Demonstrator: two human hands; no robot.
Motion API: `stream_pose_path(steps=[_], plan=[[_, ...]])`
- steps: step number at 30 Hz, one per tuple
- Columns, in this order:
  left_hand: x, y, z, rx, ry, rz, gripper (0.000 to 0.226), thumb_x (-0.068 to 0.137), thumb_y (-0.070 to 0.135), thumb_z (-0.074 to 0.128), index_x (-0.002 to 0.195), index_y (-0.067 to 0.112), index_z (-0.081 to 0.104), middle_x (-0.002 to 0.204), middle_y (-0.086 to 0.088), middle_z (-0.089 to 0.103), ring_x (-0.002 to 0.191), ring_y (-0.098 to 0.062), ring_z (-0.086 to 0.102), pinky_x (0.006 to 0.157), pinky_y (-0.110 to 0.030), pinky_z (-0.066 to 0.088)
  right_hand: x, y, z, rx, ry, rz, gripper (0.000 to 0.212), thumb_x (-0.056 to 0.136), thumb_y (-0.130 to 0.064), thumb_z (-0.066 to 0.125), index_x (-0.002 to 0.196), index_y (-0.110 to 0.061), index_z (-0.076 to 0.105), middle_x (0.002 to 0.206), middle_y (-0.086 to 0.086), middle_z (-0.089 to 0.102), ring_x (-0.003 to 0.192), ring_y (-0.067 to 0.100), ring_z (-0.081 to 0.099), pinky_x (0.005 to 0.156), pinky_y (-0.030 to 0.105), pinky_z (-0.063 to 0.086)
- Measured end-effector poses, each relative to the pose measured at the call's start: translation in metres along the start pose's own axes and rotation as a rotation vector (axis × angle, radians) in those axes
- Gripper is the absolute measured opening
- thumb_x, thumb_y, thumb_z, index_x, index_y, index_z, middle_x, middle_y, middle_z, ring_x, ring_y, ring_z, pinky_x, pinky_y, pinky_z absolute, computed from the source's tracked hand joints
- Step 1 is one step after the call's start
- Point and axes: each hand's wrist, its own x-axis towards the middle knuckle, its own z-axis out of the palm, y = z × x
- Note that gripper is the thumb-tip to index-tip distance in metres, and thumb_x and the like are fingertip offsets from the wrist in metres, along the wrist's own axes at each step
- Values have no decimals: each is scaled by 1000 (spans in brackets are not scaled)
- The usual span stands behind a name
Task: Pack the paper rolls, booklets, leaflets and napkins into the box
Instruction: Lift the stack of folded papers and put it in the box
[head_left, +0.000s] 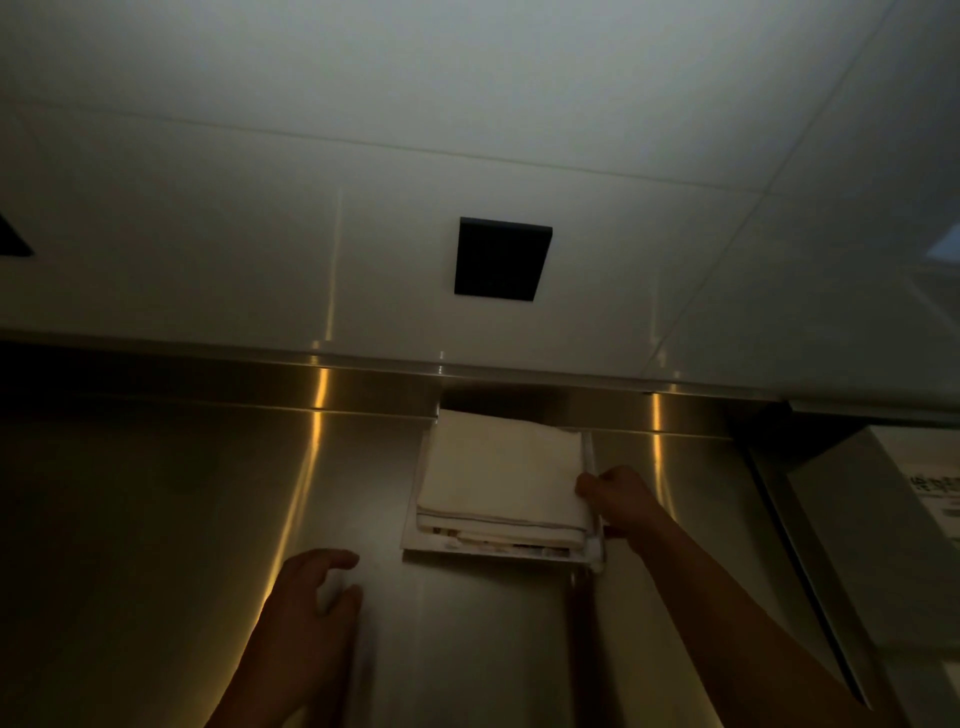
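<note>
A stack of cream napkins (498, 467) lies on printed leaflets or booklets (498, 550), all sitting in a shallow white box (592, 493) against the back lip of a steel counter. My right hand (618, 499) grips the box's right wall, with the thumb touching the napkins' right edge. My left hand (306, 613) hovers over the counter to the left of the box, fingers curled and apart, holding nothing. No paper rolls are visible.
The steel counter (182, 519) runs left and toward me. A white tiled wall (311, 208) with a black square plate (501, 259) rises behind. A grey-white carton (883, 530) with printed text stands at the right edge.
</note>
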Motion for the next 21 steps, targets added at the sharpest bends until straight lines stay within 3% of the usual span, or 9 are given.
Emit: stream_pose_path(steps=[4, 8, 10, 14, 19, 21], plan=[[-5, 0, 3, -47, -26, -15, 39, 80, 0, 65, 88, 39, 61, 115, -3, 52, 108, -24, 52, 87, -34, 38, -15, 3, -7, 134, 0, 61, 19, 81, -13, 59, 65, -6, 53, 69, 12, 53, 61, 23, 51, 59, 32, 44], [-12, 2, 7, -48, -30, -16, 40, 79, 0, 66, 86, 39, 60, 115, -4, 53, 108, -26, 54, 85, -33, 38, -28, 6, -12, 272, -72, 122, 9, 82, -10, 52, 88, -4, 49, 79, 10, 49, 70, 23, 50, 58, 29, 43], [-17, 2, 9, -45, -32, -16, 39, 79, 0, 66, 86, 38, 58, 115, -5, 54, 108, -27, 54, 83, -33, 39, -33, 7, -10, 370, -118, 144, 7, 84, -13, 54, 86, -6, 53, 82, 11, 54, 72, 24, 54, 59, 31, 46], [-25, 4, 13, -82, -2, -36, 54, 77, -2, 68, 80, 52, 61, 108, 2, 55, 101, -23, 55, 83, -36, 40, -36, 15, -1, 481, -133, 116, 43, 73, -9, 73, 111, 7, 61, 104, 23, 68, 84, 31, 67, 64, 33, 56], [-31, 9, 16, -60, -8, -37, 66, 76, -1, 69, 80, 63, 55, 107, 3, 55, 100, -22, 55, 81, -36, 42, -50, 33, -3, 602, -128, 107, 43, 68, -2, 75, 108, 5, 63, 108, 25, 67, 94, 37, 67, 81, 45, 56], [-35, 8, 16, -45, -18, -24, 63, 77, 0, 69, 78, 62, 57, 106, 7, 55, 99, -21, 56, 79, -35, 42, -61, 41, -12, 591, -135, 76, 56, 59, -9, 80, 111, 1, 62, 107, 23, 68, 94, 38, 67, 83, 47, 56]])
